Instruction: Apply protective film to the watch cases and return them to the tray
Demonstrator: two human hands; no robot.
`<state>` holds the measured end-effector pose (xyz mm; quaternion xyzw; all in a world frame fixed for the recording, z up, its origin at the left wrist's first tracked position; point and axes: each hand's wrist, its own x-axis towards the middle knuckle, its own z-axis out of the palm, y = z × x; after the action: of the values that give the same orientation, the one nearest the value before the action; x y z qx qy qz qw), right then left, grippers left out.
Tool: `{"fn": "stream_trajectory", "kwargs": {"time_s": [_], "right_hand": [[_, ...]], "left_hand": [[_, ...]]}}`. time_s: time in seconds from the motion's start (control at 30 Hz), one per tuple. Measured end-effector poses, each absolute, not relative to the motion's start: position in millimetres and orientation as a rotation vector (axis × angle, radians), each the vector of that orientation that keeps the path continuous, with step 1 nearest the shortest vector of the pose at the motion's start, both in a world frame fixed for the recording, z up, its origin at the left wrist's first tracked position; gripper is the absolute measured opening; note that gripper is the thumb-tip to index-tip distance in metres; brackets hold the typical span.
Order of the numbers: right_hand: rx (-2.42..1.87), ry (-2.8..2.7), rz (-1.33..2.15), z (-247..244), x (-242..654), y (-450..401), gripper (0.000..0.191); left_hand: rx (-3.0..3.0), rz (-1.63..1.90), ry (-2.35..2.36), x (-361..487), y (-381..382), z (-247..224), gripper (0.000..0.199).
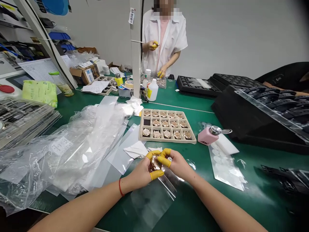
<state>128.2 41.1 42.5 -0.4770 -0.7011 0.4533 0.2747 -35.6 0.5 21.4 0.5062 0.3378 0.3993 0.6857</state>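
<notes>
Between my two hands is a gold-coloured watch case (156, 162), held above the green table. My left hand (143, 169) has yellow finger cots on and grips the case from its left side. From the right, my right hand (176, 162), also in yellow finger cots, pinches the case's upper edge and lays a finger over its face. Just beyond them lies a beige compartment tray (167, 140) with several similar watch cases; one compartment in its middle row is vacant. A crumpled white cloth (136, 150) is beside my left hand, and a clear plastic sheet (154, 199) lies below.
Clear plastic bags (79, 145) pile up at left. A pink pump bottle (208, 137) stands right of the tray, near a sheet with round clear stickers (223, 164). Black trays (260, 119) of straps rise at right. A co-worker (164, 38) stands across the table, behind a white post (136, 64).
</notes>
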Motion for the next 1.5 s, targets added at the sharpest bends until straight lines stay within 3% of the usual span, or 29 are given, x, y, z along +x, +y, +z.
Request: {"fn": "stream_trajectory", "kwargs": {"time_s": [0.13, 0.23, 0.47, 0.63, 0.8, 1.07, 1.5], "right_hand": [[-1.24, -2.177, 0.719, 29, 137, 62, 0.009], [-1.253, -2.409, 0.495, 23, 141, 69, 0.009], [-1.001, -2.263, 0.537, 51, 137, 35, 0.004], [-0.956, -2.256, 0.402, 47, 126, 27, 0.01], [-0.956, -2.261, 0.387, 43, 126, 28, 0.011], [-1.493, -2.0, 0.846, 44, 142, 43, 0.018], [-1.361, -1.918, 1.345, 57, 140, 37, 0.013]], "left_hand": [[1.091, 0.875, 0.789, -44, 8, 30, 0.051], [1.09, 0.853, 0.8, -48, 12, 34, 0.052], [1.214, 0.824, 0.825, -47, 11, 29, 0.055], [1.24, 0.809, 0.815, -47, 8, 25, 0.045], [1.258, 0.86, 0.869, -48, 9, 27, 0.049], [1.185, 0.991, 0.915, -46, 9, 30, 0.047], [1.255, 0.95, 0.853, -49, 8, 25, 0.046]]}}
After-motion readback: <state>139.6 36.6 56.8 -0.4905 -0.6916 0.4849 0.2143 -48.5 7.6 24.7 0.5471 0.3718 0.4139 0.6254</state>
